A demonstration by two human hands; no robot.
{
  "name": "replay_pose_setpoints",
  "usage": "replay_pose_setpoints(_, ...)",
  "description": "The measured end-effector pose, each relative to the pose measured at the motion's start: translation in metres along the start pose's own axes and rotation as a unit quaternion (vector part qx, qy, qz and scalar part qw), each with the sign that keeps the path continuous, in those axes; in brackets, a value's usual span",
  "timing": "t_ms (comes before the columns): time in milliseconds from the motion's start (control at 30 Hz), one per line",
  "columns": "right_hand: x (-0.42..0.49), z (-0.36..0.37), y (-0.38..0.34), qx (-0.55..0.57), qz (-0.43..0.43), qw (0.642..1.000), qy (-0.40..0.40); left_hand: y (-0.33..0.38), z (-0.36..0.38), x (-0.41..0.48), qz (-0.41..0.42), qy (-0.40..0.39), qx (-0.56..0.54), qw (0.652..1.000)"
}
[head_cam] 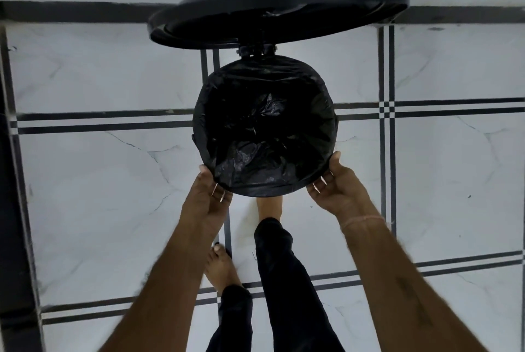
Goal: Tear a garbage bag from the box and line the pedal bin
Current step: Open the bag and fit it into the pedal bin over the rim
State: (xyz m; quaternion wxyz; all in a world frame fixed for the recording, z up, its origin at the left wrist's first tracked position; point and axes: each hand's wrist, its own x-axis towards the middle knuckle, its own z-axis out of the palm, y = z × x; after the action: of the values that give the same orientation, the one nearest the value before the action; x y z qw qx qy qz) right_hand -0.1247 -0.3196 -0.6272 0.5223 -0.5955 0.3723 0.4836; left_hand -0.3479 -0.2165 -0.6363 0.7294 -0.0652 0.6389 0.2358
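— Garbage bag (pixel 257 136): where do the hands sit on it?

— Left hand (pixel 208 198) and right hand (pixel 333 191) both pinch the folded-over film at the near edge of the pedal bin (pixel 199 113), one at each near corner of the round rim, thumbs on top, fingers tucked under.

— And the bin from the hands?

— Straight ahead and below, mouth up, round, so no long axis. Both hands are equally close; the far rim by the hinge is well apart from them. The lid (pixel 278 8) stands raised behind, a foot (pixel 270 208) at the bin's base, probably on the pedal.

— Next move?

— Likely smoothing the cuff around the rim.

— Any writing?

— None readable; the box is out of view.
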Motion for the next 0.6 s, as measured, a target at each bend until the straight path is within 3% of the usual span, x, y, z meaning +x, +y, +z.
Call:
replay_pose_setpoints(400,0.017,-0.002,0.019,0.069,-0.045,0.997,-0.004,-0.019,0.0,0.013,0.013,-0.023,-0.046,0.999)
replay_pose_setpoints(600,-0.013,-0.005,0.069,0.153,0.039,0.987,-0.008,-0.056,-0.004,-0.016,-0.052,-0.026,-0.098,0.993)
